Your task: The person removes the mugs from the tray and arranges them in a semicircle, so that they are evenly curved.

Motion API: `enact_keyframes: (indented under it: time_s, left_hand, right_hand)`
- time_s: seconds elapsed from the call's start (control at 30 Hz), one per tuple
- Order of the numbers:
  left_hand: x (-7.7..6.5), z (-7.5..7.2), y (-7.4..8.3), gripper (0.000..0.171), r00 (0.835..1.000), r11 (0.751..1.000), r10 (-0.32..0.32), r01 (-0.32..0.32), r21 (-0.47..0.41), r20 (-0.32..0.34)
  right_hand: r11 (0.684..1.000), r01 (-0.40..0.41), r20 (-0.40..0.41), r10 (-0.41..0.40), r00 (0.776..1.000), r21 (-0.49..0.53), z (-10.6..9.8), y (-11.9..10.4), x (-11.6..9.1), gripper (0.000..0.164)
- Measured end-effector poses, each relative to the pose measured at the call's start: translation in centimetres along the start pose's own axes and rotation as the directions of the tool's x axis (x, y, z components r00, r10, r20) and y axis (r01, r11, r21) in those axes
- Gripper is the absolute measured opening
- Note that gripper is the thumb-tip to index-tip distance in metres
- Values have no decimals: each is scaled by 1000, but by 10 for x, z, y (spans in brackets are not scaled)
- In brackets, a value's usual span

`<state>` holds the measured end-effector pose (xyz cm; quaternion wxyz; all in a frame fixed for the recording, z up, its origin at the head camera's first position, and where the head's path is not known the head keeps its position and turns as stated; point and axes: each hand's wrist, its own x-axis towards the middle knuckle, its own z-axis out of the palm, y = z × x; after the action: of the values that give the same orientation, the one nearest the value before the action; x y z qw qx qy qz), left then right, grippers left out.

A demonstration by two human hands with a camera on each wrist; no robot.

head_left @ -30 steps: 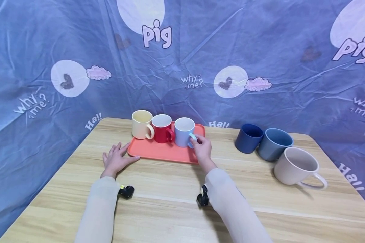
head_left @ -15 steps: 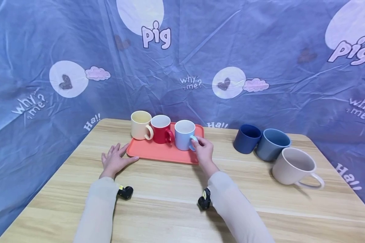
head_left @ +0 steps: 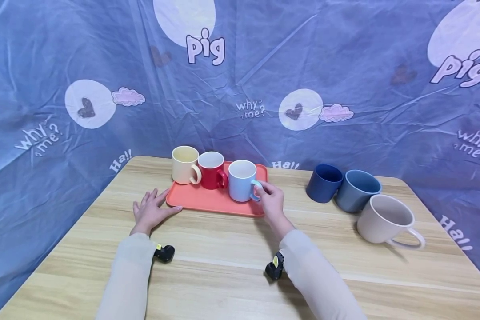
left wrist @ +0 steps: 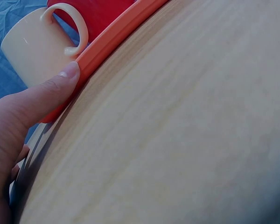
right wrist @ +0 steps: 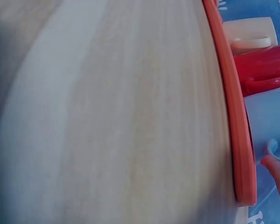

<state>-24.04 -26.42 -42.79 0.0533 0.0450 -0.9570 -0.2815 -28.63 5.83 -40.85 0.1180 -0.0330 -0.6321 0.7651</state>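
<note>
A coral tray (head_left: pixel 208 202) lies at the back of the table and bears three upright mugs: cream (head_left: pixel 182 169), red (head_left: pixel 210 174) and light blue (head_left: pixel 239 186). My right hand (head_left: pixel 273 202) pinches the light blue mug's handle from the right, over the tray's right end. In the right wrist view, a fingertip (right wrist: pixel 270 163) meets the light blue mug (right wrist: pixel 268 121) at the foot of its handle. My left hand (head_left: pixel 150 213) spreads its fingers at the tray's left front corner. Its straight thumb (left wrist: pixel 51 91) touches the tray's rim (left wrist: pixel 98 53) in the left wrist view.
On the right of the table stand a navy cup (head_left: pixel 324 184), a grey-blue cup (head_left: pixel 357 191) and a larger beige mug (head_left: pixel 384 220) with its handle toward the front right. A blue printed cloth (head_left: pixel 240 66) hangs behind the table (head_left: pixel 208 275).
The light blue mug has shifted toward the tray's front edge, away from the red mug's row, with my right hand on its handle. My left hand stays at the tray's corner.
</note>
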Motion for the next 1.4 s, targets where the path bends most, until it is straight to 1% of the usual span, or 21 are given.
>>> enact_keyframes:
  time_s: [0.17, 0.2, 0.23, 0.37, 0.4, 0.43, 0.5, 0.53, 0.63, 0.67, 0.73, 0.83, 0.9, 0.97, 1.03, 1.1, 1.2, 1.27, 1.33, 1.37, 1.4]
  left_hand:
    - [0, 0, 0, 93, 1000, 1000, 4, -4, 8, -3]
    - [0, 0, 0, 93, 1000, 1000, 5, -5, 7, -4]
    - [0, 1, 0, 93, 1000, 1000, 7, -7, 8, -6]
    - [0, 0, 0, 92, 1000, 1000, 11, -11, 8, -9]
    - [0, 0, 0, 91, 1000, 1000, 12, -12, 11, -9]
    - [-1, 0, 0, 91, 1000, 1000, 12, -12, 12, -9]
    - [-2, -1, 0, 91, 1000, 1000, 12, -12, 15, -9]
    - [-2, -1, 0, 91, 1000, 1000, 13, -12, 16, -8]
    - [-2, -2, 0, 91, 1000, 1000, 13, -13, 21, -7]
    - [-2, -1, -1, 91, 1000, 1000, 13, -13, 23, -7]
    - [-1, -1, -1, 91, 1000, 1000, 13, -13, 25, -7]
    - [-1, 0, -1, 92, 1000, 1000, 13, -12, 23, -9]
    - [-1, 0, 0, 92, 1000, 1000, 14, -14, 18, -9]
    - [-1, 1, 0, 93, 1000, 1000, 14, -13, 13, -8]
    - [-1, 1, 0, 93, 1000, 1000, 14, -14, 13, -8]
    - [-2, 2, -1, 93, 1000, 1000, 12, -12, 15, -7]
    - [-3, 2, 0, 92, 1000, 1000, 6, -5, 16, -8]
    - [-3, 2, -1, 92, 1000, 1000, 3, -2, 15, -6]
    - [-3, 1, 0, 92, 1000, 1000, 2, -1, 16, -7]
    - [-3, 1, 0, 93, 1000, 1000, 2, -2, 18, -7]
    - [-2, 1, 0, 93, 1000, 1000, 4, -4, 19, -6]
  right_hand:
    - [999, 12, 22, -13, 1000, 38, -13, 21, 16, 21]
    - [997, 18, 45, -22, 999, 73, -15, 15, 13, 20]
    - [997, 23, 40, -26, 999, 72, -17, 15, 14, 21]
    - [993, 36, 81, -45, 996, 109, -30, 16, 17, 24]
    - [993, 36, 101, -48, 994, 113, -34, 14, 16, 25]
    - [995, 37, 90, -45, 995, 88, -37, 16, 18, 27]
    - [994, 44, 123, -56, 991, 96, -43, 5, 11, 25]
    - [995, 47, 126, -59, 990, 90, -44, -5, 4, 25]
    - [996, 42, 112, -51, 992, 78, -46, -39, -17, 23]
    - [996, 43, 118, -53, 992, 78, -47, -47, -22, 22]
    - [998, 25, 93, -30, 995, 62, -49, -65, -33, 19]
    - [997, 5, 97, -13, 995, 80, -57, -78, -40, 15]
    - [996, 4, 100, -13, 995, 94, -65, -83, -44, 18]
    - [995, 24, 118, -36, 992, 102, -74, -85, -47, 20]
    - [992, 68, 144, -84, 986, 108, -85, -82, -49, 17]
    - [988, 119, 169, -135, 976, 102, -99, -75, -47, 14]
    - [973, 188, 213, -214, 953, 137, -130, -46, -32, 21]
    - [969, 196, 214, -225, 951, 148, -151, -28, -21, 26]
    - [966, 189, 221, -226, 949, 179, -170, -15, -14, 28]
    - [967, 183, 214, -219, 952, 177, -176, -13, -13, 29]
    - [965, 171, 221, -214, 952, 199, -177, -21, -19, 28]
